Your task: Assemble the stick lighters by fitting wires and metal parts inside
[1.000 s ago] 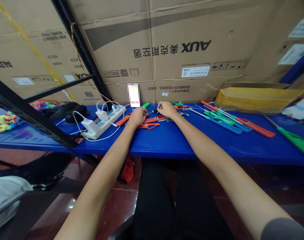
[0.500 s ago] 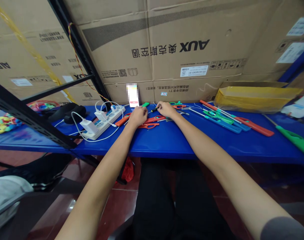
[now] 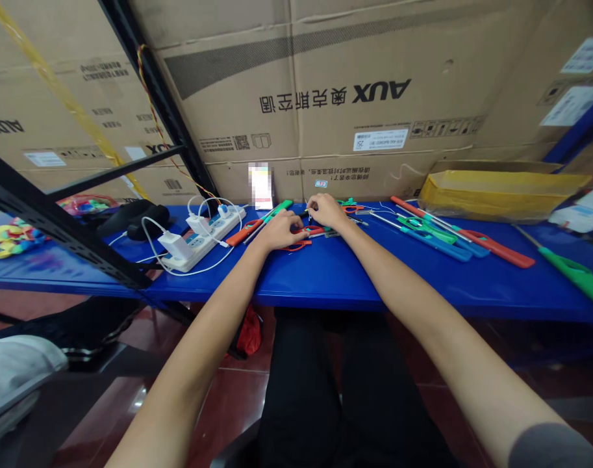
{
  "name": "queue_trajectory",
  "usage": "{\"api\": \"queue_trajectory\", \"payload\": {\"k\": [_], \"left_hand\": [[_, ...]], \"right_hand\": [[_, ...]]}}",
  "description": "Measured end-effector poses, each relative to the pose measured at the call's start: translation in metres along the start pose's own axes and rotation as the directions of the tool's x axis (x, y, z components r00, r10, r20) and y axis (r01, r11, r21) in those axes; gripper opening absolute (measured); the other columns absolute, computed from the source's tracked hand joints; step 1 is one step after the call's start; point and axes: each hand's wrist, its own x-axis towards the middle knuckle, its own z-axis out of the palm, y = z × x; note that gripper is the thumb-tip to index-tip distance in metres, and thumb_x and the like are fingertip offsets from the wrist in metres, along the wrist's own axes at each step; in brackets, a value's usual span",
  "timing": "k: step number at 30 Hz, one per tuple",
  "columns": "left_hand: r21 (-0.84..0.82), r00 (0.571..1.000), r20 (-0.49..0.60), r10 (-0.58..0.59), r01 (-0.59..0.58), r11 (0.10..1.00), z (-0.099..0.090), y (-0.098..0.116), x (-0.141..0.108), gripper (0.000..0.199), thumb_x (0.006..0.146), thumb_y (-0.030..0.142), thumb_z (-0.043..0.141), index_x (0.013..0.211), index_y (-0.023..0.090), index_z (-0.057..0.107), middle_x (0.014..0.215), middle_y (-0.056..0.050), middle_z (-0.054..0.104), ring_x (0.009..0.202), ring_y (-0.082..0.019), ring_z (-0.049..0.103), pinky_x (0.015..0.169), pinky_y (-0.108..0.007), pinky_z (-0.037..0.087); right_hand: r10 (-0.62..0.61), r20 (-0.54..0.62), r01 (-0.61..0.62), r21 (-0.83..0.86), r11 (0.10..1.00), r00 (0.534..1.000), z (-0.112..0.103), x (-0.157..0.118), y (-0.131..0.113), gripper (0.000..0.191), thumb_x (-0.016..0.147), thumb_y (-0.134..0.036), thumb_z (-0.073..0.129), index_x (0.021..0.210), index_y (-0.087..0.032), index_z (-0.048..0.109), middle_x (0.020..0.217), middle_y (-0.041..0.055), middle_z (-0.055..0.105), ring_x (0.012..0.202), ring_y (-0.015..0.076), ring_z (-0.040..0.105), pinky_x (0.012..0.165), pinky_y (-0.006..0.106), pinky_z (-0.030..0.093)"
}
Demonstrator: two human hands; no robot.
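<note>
My left hand is closed on a red lighter casing lying on the blue table; part of it is hidden under the fingers. My right hand pinches a small black-and-yellow screwdriver, tipped downward over the casing. Another red piece with a trigger loop lies just below. Left of my left hand is an orange long-nosed lighter beside a green one. Small metal parts and green pieces lie beyond my right wrist.
A power strip with white chargers and looping cables stands at left, by a black rack post. A phone leans on the large carton. Blue, green and red long lighters and a yellow-taped box occupy the right.
My left hand has moved right, onto the red casing, uncovering more of the green lighter. The screwdriver has swung from lying sideways to pointing down in my right hand.
</note>
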Motion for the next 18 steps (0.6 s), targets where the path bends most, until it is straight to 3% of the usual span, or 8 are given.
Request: {"api": "queue_trajectory", "payload": {"k": [7,12,18], "left_hand": [[0.026,0.998,0.035,-0.048,0.047,0.999,-0.001,0.003,0.000,0.025,0.101,0.044,0.071,0.099,0.020,0.080,0.100,-0.010,0.075,0.107,-0.031,0.068,0.116,-0.049,0.049],[0.083,0.996,0.044,-0.071,0.067,0.994,-0.003,0.002,0.000,0.031,0.105,0.043,0.065,0.113,0.019,0.083,0.105,-0.012,0.075,0.114,-0.033,0.069,0.118,-0.050,0.049],[0.057,0.998,0.037,-0.042,0.040,0.998,-0.002,-0.002,0.001,0.030,0.105,0.041,0.064,0.115,0.022,0.086,0.112,-0.011,0.079,0.112,-0.031,0.072,0.128,-0.054,0.040]], "right_hand": [[0.004,-0.006,-0.004,-0.065,0.998,1.000,-0.012,0.000,-0.003,0.030,0.102,-0.011,0.061,0.113,-0.020,0.086,0.123,0.0129,0.082,0.122,0.0305,0.071,0.113,0.042,0.054],[0.198,-0.021,-0.199,-0.123,0.972,0.980,-0.035,0.000,0.037,0.030,0.093,-0.006,0.071,0.113,-0.019,0.089,0.125,0.0159,0.083,0.128,0.0336,0.071,0.116,0.048,0.054],[0.277,0.068,-0.270,-0.099,0.958,0.958,-0.040,-0.007,0.081,0.027,0.097,-0.021,0.079,0.122,-0.019,0.088,0.123,0.0155,0.085,0.115,0.0291,0.080,0.104,0.039,0.059]]}}
